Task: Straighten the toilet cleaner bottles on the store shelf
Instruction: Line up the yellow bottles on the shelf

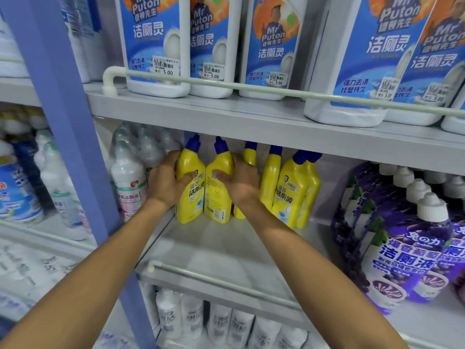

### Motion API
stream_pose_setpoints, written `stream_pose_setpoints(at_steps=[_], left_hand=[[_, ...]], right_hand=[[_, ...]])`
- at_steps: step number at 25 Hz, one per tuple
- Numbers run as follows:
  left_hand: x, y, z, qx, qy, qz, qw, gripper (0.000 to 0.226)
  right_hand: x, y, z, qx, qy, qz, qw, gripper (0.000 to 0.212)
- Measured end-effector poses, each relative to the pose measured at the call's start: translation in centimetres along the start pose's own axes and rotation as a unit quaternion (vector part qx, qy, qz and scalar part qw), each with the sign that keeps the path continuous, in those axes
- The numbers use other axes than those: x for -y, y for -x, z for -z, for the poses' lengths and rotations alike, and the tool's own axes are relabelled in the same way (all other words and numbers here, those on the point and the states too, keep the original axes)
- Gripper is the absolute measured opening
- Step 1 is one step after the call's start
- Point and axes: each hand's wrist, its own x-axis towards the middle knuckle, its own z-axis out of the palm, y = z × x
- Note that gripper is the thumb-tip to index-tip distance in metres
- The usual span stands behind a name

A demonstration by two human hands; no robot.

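Several yellow toilet cleaner bottles with blue angled caps stand at the back of the middle shelf [226, 250]. My left hand [166, 181] grips the leftmost yellow bottle [190, 197], whose front label faces me. My right hand [239, 181] grips the yellow bottle beside it [217, 200], which is turned with its back label outward. The two held bottles touch each other. More yellow bottles [289, 192] stand to the right, leaning slightly, and one is partly hidden behind my right hand.
White bottles with pink labels [129, 187] stand left of the yellow ones. Purple cleaner bottles [407, 248] fill the shelf's right side. Large white and blue bottles [156, 46] stand on the upper shelf behind a rail [226, 84]. A blue upright post [73, 137] is at left.
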Motion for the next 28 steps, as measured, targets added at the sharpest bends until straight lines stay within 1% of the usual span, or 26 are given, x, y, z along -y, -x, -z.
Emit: stream_pose_setpoints(at_steps=[4, 6, 7, 9, 11, 13, 15, 16, 17, 19, 20, 21, 22, 23, 24, 25, 26, 28], left_hand=[[-0.3, -0.1, 0.4, 0.029, 0.023, 0.017, 0.999, 0.059], [-0.6, -0.1, 0.4, 0.043, 0.039, 0.022, 0.998, 0.051], [-0.7, 0.0, 0.3, 0.036, 0.042, 0.021, 0.998, 0.048], [-0.8, 0.0, 0.2, 0.018, 0.049, 0.020, 0.998, 0.047], [-0.8, 0.0, 0.2, 0.025, 0.056, 0.017, 0.998, 0.046], [-1.1, 0.1, 0.4, 0.055, 0.074, 0.015, 0.996, 0.044], [-1.2, 0.3, 0.4, 0.088, 0.110, 0.018, 0.990, 0.044], [-1.3, 0.4, 0.4, 0.103, 0.131, 0.021, 0.986, 0.043], [-1.2, 0.4, 0.4, 0.113, 0.147, 0.024, 0.982, 0.043], [-1.1, 0.4, 0.5, 0.135, 0.172, 0.032, 0.975, 0.041], [-1.1, 0.4, 0.6, 0.143, 0.178, 0.033, 0.973, 0.040], [-1.0, 0.4, 0.6, 0.151, 0.176, 0.030, 0.972, 0.038], [-0.9, 0.4, 0.5, 0.157, 0.170, 0.026, 0.972, 0.036], [-0.9, 0.3, 0.5, 0.160, 0.158, 0.019, 0.974, 0.034], [-0.9, 0.2, 0.4, 0.162, 0.145, 0.010, 0.976, 0.034], [-1.0, 0.1, 0.4, 0.165, 0.132, -0.002, 0.977, 0.034], [-1.0, 0.0, 0.4, 0.167, 0.122, -0.011, 0.978, 0.035], [-0.8, -0.3, 0.3, 0.155, 0.089, -0.030, 0.983, 0.034]], right_hand=[[-0.9, -0.7, 1.3, 0.035, -0.026, 0.013, 0.999, 0.054], [-1.3, -1.2, 2.3, 0.061, -0.033, 0.063, 0.996, 0.048], [-1.4, -1.4, 2.6, 0.076, -0.043, 0.093, 0.992, 0.046], [-1.3, -1.7, 3.0, 0.106, -0.080, 0.113, 0.985, 0.051], [-1.0, -1.6, 2.8, 0.114, -0.159, 0.066, 0.978, 0.054], [-0.4, -1.3, 2.7, 0.094, -0.199, 0.025, 0.975, 0.049], [0.1, -1.0, 2.9, 0.055, -0.158, 0.013, 0.986, 0.049], [0.0, -0.7, 3.2, 0.055, -0.141, 0.017, 0.988, 0.049], [-0.4, -0.4, 3.5, 0.077, -0.145, 0.026, 0.986, 0.048], [-1.6, -0.1, 4.4, 0.158, -0.183, 0.043, 0.969, 0.045], [-2.2, 0.0, 4.9, 0.186, -0.184, 0.050, 0.964, 0.045], [-2.6, 0.1, 5.4, 0.190, -0.172, 0.056, 0.965, 0.046], [-2.7, 0.3, 5.6, 0.171, -0.152, 0.052, 0.972, 0.047], [-2.6, 0.5, 5.7, 0.133, -0.117, 0.037, 0.984, 0.048], [-2.3, 0.8, 5.6, 0.095, -0.071, 0.022, 0.993, 0.049], [-2.1, 0.9, 5.3, 0.073, -0.031, 0.013, 0.997, 0.049], [-1.9, 0.9, 5.1, 0.072, -0.009, 0.013, 0.997, 0.047], [-2.0, 0.8, 5.4, 0.100, -0.021, 0.011, 0.995, 0.042]])
